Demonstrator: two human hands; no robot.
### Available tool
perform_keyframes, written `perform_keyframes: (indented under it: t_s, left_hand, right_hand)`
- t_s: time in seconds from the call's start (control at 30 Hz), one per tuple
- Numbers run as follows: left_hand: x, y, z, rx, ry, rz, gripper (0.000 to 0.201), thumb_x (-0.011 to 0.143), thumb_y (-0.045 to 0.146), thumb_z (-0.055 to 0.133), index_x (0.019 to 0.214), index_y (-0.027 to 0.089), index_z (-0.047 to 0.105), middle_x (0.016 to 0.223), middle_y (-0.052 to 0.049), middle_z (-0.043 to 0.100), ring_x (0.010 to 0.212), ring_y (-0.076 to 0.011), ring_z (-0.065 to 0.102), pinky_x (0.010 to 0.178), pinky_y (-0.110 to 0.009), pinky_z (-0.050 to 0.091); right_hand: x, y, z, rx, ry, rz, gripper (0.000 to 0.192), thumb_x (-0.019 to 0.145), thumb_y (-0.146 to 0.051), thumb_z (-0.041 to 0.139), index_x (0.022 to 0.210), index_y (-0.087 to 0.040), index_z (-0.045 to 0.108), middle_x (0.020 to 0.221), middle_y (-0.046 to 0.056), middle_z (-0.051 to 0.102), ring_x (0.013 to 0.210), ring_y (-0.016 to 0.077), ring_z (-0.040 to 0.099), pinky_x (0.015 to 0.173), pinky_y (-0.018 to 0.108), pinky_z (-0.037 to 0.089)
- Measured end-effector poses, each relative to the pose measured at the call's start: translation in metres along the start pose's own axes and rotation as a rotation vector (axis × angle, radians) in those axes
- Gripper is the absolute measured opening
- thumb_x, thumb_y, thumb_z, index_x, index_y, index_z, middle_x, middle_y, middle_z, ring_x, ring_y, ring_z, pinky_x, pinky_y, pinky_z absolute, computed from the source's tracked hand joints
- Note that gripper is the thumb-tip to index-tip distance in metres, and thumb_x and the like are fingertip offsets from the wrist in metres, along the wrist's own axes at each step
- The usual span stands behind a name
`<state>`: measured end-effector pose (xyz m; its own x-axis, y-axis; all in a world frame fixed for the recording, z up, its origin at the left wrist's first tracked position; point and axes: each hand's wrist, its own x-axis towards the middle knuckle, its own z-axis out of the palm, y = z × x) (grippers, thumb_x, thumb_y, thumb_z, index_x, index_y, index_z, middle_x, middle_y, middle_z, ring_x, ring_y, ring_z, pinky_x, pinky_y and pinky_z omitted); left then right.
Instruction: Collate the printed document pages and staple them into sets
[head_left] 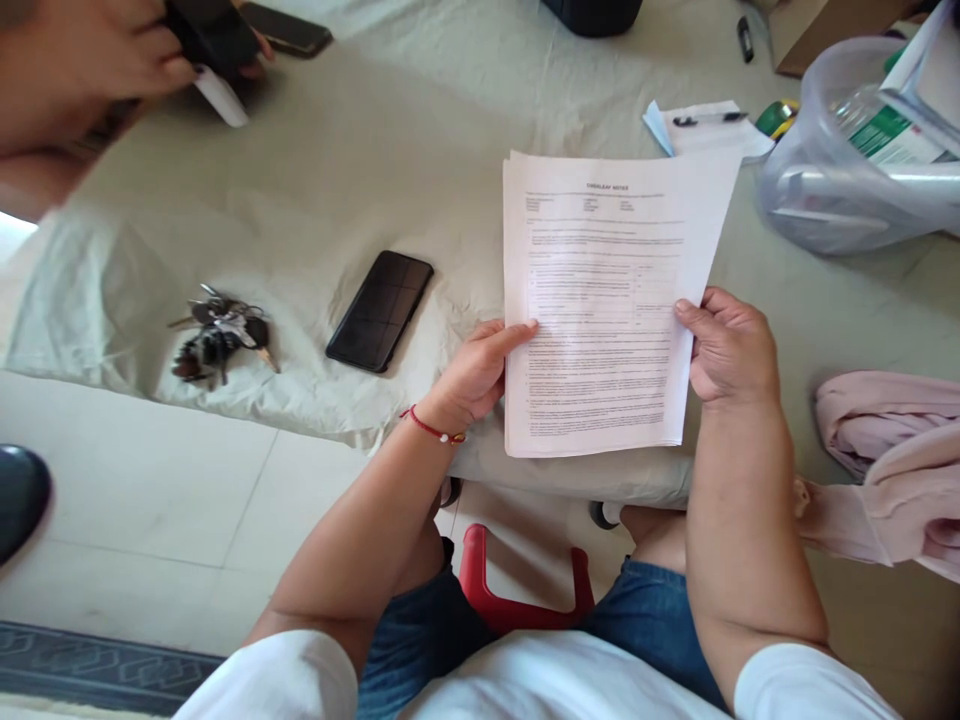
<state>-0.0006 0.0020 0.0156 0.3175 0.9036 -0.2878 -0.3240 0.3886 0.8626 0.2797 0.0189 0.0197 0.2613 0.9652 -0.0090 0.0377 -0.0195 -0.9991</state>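
A stack of printed paper sheets (600, 330) is held up between my two hands over the table's near edge. My left hand (484, 370) pinches its left side, thumb on top and fingers hidden beneath. On the right side my right hand (727, 345) grips the sheets the same way. A heading and dense lines of small text cover the top page. Left of my left hand, a black smartphone (380, 311) lies on the cloth, and a bunch of keys (223, 335) rests farther left.
Another person's hand (142, 50) holds a dark object at the upper left, beside a second phone (286, 28). A translucent plastic bin (817, 190) with bottle and papers stands right. Pink fabric (892, 440) hangs over the right edge. A red stool (491, 600) shows below.
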Motion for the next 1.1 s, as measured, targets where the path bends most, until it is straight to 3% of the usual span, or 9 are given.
perform_keyframes:
  t_s: [0.17,0.3,0.5,0.67,0.8,0.93,1.1]
  left_hand:
    - [0.002,-0.006,0.000,0.015,0.063,0.085,0.048,0.078,0.054,0.097,0.108,0.020,0.083,0.114,-0.015,0.087,0.122,-0.0409,0.080,0.108,-0.056,0.066]
    - [0.005,-0.007,0.002,0.017,0.146,0.097,0.050,0.073,0.050,0.102,0.108,0.020,0.083,0.116,-0.014,0.087,0.121,-0.0399,0.080,0.106,-0.054,0.067]
    - [0.012,-0.008,-0.002,0.033,0.256,0.135,0.043,0.086,0.062,0.086,0.099,0.022,0.077,0.102,-0.010,0.086,0.108,-0.0333,0.081,0.093,-0.046,0.069]
    - [0.016,-0.007,-0.011,0.143,0.364,0.133,0.019,0.093,0.041,0.075,0.085,0.025,0.068,0.085,-0.004,0.077,0.088,-0.0242,0.077,0.080,-0.038,0.064]
    - [0.015,-0.007,-0.013,0.142,0.360,0.116,0.015,0.092,0.035,0.074,0.084,0.024,0.068,0.085,-0.003,0.076,0.080,-0.0212,0.073,0.077,-0.037,0.063]
    - [0.014,-0.009,-0.014,0.125,0.334,0.141,0.015,0.088,0.036,0.079,0.088,0.023,0.071,0.091,-0.005,0.079,0.088,-0.0233,0.076,0.084,-0.039,0.065]
    - [0.012,-0.011,-0.013,0.088,0.269,0.184,0.028,0.084,0.043,0.087,0.095,0.023,0.071,0.098,-0.006,0.083,0.103,-0.0284,0.080,0.093,-0.043,0.066]
  right_hand:
    - [-0.001,-0.001,-0.005,-0.023,-0.083,0.006,0.051,0.073,-0.055,0.099,0.113,-0.030,0.080,0.126,0.004,0.086,0.124,0.0354,0.080,0.115,0.064,0.061]
    - [-0.002,-0.001,-0.008,0.010,-0.085,0.062,0.058,0.061,-0.048,0.108,0.109,-0.028,0.082,0.122,0.005,0.087,0.122,0.0370,0.081,0.114,0.065,0.062]
    - [-0.003,-0.003,-0.014,0.029,-0.038,0.078,0.046,0.062,-0.040,0.108,0.100,-0.028,0.085,0.119,0.006,0.088,0.117,0.0367,0.083,0.115,0.061,0.062]
    - [-0.006,-0.010,-0.022,0.020,-0.067,0.119,0.045,0.063,-0.033,0.108,0.102,-0.023,0.088,0.119,0.009,0.088,0.111,0.0345,0.084,0.112,0.053,0.065]
    - [-0.008,-0.015,-0.030,-0.029,-0.115,0.161,0.044,0.064,-0.035,0.107,0.102,-0.023,0.089,0.117,0.009,0.088,0.109,0.0347,0.084,0.111,0.054,0.065]
    - [-0.007,-0.015,-0.035,-0.061,-0.141,0.201,0.044,0.064,-0.035,0.106,0.102,-0.022,0.090,0.115,0.010,0.088,0.108,0.0344,0.084,0.107,0.051,0.066]
    - [-0.002,-0.011,-0.033,-0.018,-0.041,0.152,0.044,0.059,-0.025,0.105,0.101,-0.023,0.090,0.115,0.009,0.088,0.103,0.0297,0.084,0.102,0.044,0.067]
